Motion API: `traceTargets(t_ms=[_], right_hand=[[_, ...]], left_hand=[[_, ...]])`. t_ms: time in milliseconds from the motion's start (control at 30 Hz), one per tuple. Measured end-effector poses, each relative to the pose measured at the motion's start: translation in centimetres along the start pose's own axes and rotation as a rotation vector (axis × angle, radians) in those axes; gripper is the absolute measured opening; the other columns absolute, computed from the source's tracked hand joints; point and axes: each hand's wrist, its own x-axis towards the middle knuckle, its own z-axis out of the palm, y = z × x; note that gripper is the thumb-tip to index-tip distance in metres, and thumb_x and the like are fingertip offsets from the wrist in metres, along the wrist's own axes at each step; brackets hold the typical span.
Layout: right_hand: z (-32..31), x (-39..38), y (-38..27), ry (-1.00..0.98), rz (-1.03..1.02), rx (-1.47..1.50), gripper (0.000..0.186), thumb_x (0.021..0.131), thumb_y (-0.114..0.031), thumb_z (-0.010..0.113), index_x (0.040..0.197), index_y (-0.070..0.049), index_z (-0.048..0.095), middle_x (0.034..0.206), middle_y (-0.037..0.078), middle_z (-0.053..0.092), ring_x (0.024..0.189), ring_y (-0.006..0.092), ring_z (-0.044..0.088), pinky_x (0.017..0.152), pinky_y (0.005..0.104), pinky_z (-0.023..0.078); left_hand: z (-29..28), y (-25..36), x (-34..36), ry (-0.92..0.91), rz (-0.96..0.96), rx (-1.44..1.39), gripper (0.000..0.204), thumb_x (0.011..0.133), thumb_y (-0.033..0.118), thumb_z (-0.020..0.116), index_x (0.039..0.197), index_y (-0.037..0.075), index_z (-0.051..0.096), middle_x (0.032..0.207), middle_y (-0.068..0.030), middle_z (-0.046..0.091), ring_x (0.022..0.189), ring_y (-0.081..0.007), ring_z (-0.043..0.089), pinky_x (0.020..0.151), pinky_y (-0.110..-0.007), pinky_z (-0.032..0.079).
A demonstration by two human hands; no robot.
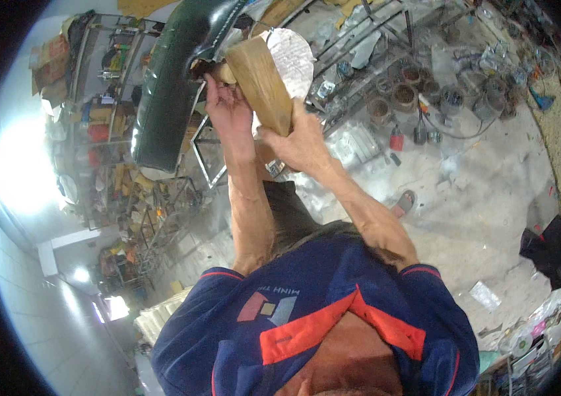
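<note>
A thick, light-brown wooden block (259, 84) stands tilted in front of me. My right hand (299, 143) grips its lower end, thumb on the near face. Left of the block, my left hand (229, 113) is raised with its fingers curled beside a pale rounded piece (226, 74). Whether that piece is joined to the block cannot be made out, and part of the fingers is hidden. A dark brown part lies just beyond the left fingertips. Close to that hand is a large, glossy dark green rounded body (169, 92). Behind the block shows a whitish round disc (294, 63).
Metal frames (209, 155) stand close by the green body. Several buckets (404, 96) and a red bottle (396, 138) sit on the concrete floor to the right. Cluttered shelving (112, 72) lines the left. A black cloth heap (553, 251) lies far right.
</note>
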Motion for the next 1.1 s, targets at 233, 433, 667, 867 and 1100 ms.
traceTargets(t_ms=[233,433,667,867,1100], right_hand=[[1.5,-1.3,1.9,0.209,-0.310,0.041,0.062,0.082,-0.027,0.089,0.117,0.009,0.052,0.103,0.035,0.072,0.097,0.0492,0.075,0.081,0.0504,0.060],[-0.6,-3.6,-2.1,0.279,-0.375,0.454,0.057,0.084,-0.014,0.088,0.126,0.008,0.057,0.104,0.022,0.074,0.101,0.0265,0.074,0.088,0.0432,0.058],[-0.9,-2.0,-1.2,0.228,-0.215,0.348,0.066,0.083,-0.032,0.085,0.124,0.010,0.056,0.100,0.036,0.072,0.097,0.0469,0.075,0.087,0.0486,0.059],[1.1,-0.4,1.5,-0.007,-0.011,-0.130,0.057,0.084,-0.018,0.087,0.126,0.008,0.059,0.104,0.024,0.076,0.096,0.0294,0.077,0.086,0.0415,0.060],[-1.4,-2.4,0.1,0.166,-0.157,0.510,0.060,0.083,-0.032,0.088,0.113,0.010,0.057,0.099,0.033,0.074,0.094,0.0470,0.077,0.081,0.0491,0.060]], left_hand=[[-1.8,0.6,0.3,-0.214,-0.086,0.062,0.041,0.112,0.039,0.058,0.129,0.003,0.066,0.127,-0.0139,0.073,0.116,-0.0287,0.070,0.098,-0.042,0.058],[-4.3,2.0,1.4,-0.227,-0.080,0.116,0.042,0.110,0.040,0.060,0.130,0.003,0.066,0.130,-0.0143,0.072,0.119,-0.0291,0.068,0.100,-0.044,0.057],[-4.2,2.6,1.1,-0.398,-0.235,-0.166,0.047,0.110,0.039,0.060,0.132,-0.002,0.064,0.131,-0.0184,0.070,0.128,-0.0326,0.062,0.106,-0.044,0.053],[-1.9,1.0,0.7,-0.048,0.003,0.023,0.043,0.111,0.035,0.060,0.129,-0.003,0.065,0.118,-0.0192,0.070,0.096,-0.0268,0.060,0.079,-0.037,0.049],[-2.3,3.0,1.5,-0.501,-0.400,-0.445,0.034,0.112,0.029,0.058,0.121,-0.003,0.065,0.116,-0.0189,0.069,0.100,-0.0279,0.059,0.084,-0.040,0.047]])
